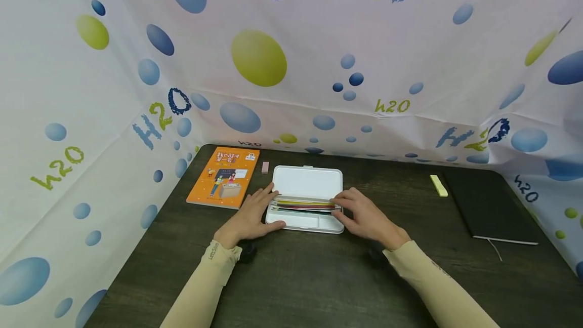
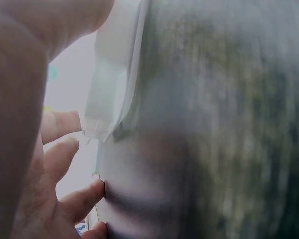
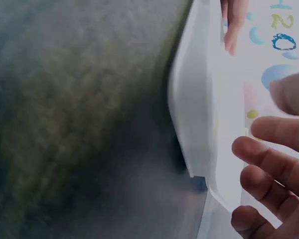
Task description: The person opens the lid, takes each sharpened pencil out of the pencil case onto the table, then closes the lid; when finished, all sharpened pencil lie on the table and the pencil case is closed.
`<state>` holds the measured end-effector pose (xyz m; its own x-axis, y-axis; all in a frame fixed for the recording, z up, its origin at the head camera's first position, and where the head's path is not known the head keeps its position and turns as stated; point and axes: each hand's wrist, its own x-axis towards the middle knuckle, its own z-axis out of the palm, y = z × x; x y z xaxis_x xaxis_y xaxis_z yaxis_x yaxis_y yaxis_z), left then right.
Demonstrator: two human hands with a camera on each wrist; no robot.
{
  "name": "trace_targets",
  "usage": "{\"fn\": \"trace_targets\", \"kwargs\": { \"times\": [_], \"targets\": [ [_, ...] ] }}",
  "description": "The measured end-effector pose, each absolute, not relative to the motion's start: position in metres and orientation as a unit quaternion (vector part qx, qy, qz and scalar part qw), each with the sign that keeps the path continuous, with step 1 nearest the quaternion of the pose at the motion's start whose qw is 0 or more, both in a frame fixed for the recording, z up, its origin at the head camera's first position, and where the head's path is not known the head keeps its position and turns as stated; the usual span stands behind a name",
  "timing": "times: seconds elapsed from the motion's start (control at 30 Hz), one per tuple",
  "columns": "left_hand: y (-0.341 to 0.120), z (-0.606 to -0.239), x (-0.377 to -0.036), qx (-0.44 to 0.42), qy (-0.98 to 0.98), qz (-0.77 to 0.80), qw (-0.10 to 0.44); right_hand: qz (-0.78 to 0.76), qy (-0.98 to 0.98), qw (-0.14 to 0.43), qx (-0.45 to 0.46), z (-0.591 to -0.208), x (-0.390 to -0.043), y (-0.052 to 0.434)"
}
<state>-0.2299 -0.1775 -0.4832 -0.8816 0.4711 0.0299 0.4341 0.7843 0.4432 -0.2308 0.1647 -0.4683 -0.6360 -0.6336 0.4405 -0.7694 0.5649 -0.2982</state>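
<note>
- A white pencil case [image 1: 306, 199] lies open at the centre of the head view on the dark wood-grain surface [image 1: 319, 282], its lid [image 1: 307, 182] folded back flat toward the top of the frame.
- Inside the tray, a row of coloured pencils [image 1: 304, 205] lies lengthwise, running left to right.
- The left hand [image 1: 252, 215] rests at the left end of the case: the thumb lies along the front left corner and the fingers reach over the left rim toward the pencil tips. The fingers are fairly straight and lightly spread; they touch the case rather than wrap it.
- In the left wrist view the left hand [image 2: 50, 164] fills the left side of the frame, with the white edge of the case [image 2: 112, 89] just beside the fingertips [image 2: 72, 122]; the picture is blurred, so exact contact is hard to judge.
- The right hand [image 1: 364, 216] sits at the right end of the case, fingers bent down over the right ends of the pencils. It probably touches them, but whether it pinches one cannot be told.
- The right wrist view shows the right hand's fingers [image 3: 269, 159] curved against the white case wall [image 3: 194, 109], low and right in the frame.
- An orange book [image 1: 224, 176] lies left of the case, with a small pink eraser [image 1: 265, 167] between them, close to the lid.
- Well to the right lie a pale yellow eraser [image 1: 439, 185] and a black notebook [image 1: 489, 205].
- A bubble-print cloth [image 1: 291, 54] walls in the scene behind and on both sides.
</note>
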Motion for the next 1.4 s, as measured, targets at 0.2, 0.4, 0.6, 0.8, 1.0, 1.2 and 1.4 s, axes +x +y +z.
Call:
{"fn": "trace_targets", "kwargs": {
  "times": [0.2,0.4,0.6,0.8,1.0,1.2,1.4],
  "targets": [
    [-0.178,-0.482,-0.228,0.24,0.942,0.229,0.045,0.2,-0.882,0.114,0.41,-0.473,-0.226,0.162],
    [-0.178,-0.481,-0.227,0.235,0.943,0.23,0.05,0.188,-0.888,0.112,0.404,-0.475,-0.225,0.159],
    [-0.176,-0.479,-0.226,0.237,0.944,0.223,0.057,0.176,-0.892,0.111,0.4,-0.477,-0.228,0.156],
    [-0.175,-0.478,-0.227,0.236,0.944,0.223,0.059,0.185,-0.9,0.105,0.381,-0.478,-0.23,0.155],
    [-0.175,-0.477,-0.228,0.237,0.943,0.225,0.057,0.215,-0.899,0.096,0.368,-0.479,-0.233,0.155],
    [-0.174,-0.476,-0.229,0.239,0.942,0.229,0.054,0.236,-0.9,0.076,0.359,-0.477,-0.235,0.155],
    [-0.176,-0.477,-0.23,0.235,0.945,0.221,0.056,0.268,-0.891,0.086,0.357,-0.476,-0.235,0.158]
  ]
}}
